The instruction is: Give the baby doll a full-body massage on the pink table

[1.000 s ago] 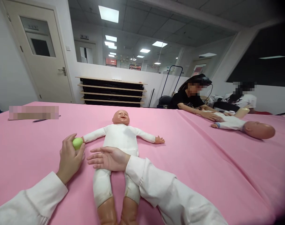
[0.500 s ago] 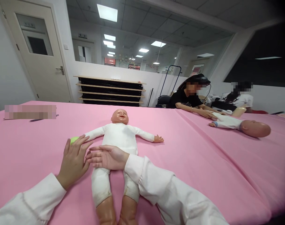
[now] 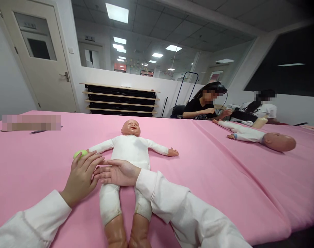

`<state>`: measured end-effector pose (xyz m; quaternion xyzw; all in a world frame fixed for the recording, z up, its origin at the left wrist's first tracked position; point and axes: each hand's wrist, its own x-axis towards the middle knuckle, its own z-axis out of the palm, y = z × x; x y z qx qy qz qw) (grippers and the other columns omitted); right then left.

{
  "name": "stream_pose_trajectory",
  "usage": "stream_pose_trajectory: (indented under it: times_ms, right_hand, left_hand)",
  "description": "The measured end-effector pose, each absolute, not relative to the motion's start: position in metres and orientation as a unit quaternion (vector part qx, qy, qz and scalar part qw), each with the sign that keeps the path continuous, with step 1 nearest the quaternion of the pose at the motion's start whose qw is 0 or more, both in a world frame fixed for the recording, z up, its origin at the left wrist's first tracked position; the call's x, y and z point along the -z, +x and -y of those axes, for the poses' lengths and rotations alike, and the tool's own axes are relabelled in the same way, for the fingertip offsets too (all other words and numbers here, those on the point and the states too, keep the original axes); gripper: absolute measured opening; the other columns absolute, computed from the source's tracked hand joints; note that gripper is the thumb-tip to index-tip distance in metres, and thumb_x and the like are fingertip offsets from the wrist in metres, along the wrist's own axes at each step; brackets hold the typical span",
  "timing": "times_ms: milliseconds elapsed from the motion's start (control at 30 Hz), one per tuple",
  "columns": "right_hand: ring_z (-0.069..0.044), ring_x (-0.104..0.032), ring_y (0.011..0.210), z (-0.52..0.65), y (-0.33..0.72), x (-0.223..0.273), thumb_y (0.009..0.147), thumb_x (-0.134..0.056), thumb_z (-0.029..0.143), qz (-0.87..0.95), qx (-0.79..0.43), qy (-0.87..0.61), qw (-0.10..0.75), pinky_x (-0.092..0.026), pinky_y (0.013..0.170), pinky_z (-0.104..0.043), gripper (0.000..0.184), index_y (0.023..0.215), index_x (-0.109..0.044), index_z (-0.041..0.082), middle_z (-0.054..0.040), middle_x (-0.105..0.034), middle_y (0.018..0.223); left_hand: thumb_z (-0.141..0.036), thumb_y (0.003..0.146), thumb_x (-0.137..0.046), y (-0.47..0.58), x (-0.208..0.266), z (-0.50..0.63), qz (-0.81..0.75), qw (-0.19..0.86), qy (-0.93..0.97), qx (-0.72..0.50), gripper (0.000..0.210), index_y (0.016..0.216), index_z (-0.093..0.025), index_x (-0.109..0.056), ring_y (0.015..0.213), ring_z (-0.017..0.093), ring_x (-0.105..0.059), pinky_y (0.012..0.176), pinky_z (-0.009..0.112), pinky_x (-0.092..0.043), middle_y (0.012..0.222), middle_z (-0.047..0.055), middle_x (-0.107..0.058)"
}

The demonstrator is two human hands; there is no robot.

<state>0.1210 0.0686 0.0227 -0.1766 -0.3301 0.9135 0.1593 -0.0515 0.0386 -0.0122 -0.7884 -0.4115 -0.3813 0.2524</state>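
Left hand grip: fingers loosely spread, nothing clasped. Right hand likewise loose, palm showing, over hips of doll; fingertips of both hands meet in view, contact unclear. Green ball on pink-covered desk, beside doll's hand, partly behind left fingers. Judged progress: doll laid face up, arms out, ball ungrasped; what is left does not show. Farther right: second doll.

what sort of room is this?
Probably a training or practice room: a baby doll lies on a pink-covered table, a second doll lies farther right, and a wide interior window looks into another lit room.
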Motion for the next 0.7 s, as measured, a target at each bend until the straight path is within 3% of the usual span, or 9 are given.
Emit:
stream_pose_trajectory:
  times_ms: [467,700]
  right_hand:
    - [-0.016,-0.062,0.083,-0.07,0.121,-0.021,0.089,-0.034,0.025,0.342,-0.908,-0.164,0.176,-0.035,0.084,-0.03,0.031,0.092,-0.06,0.008,-0.0092,-0.065,0.086]
    - [-0.018,-0.061,0.087,-0.087,0.133,-0.041,0.085,-0.044,0.03,0.457,-0.86,-0.152,0.167,-0.041,0.08,-0.029,0.029,0.093,-0.061,0.007,-0.0108,-0.063,0.09]
  left_hand:
    - [-0.016,0.07,-0.043,-0.052,0.012,-0.038,0.401,0.273,-0.792,0.37,0.039,0.108,-0.018,-0.053,0.106,0.026,-0.053,0.097,0.044,-0.03,0.104,0.009,-0.064]
    - [-0.015,0.074,-0.043,-0.038,-0.002,-0.048,0.437,0.229,-0.782,0.381,0.035,0.107,-0.019,-0.052,0.098,0.025,-0.053,0.088,0.041,-0.036,0.1,0.008,-0.063]
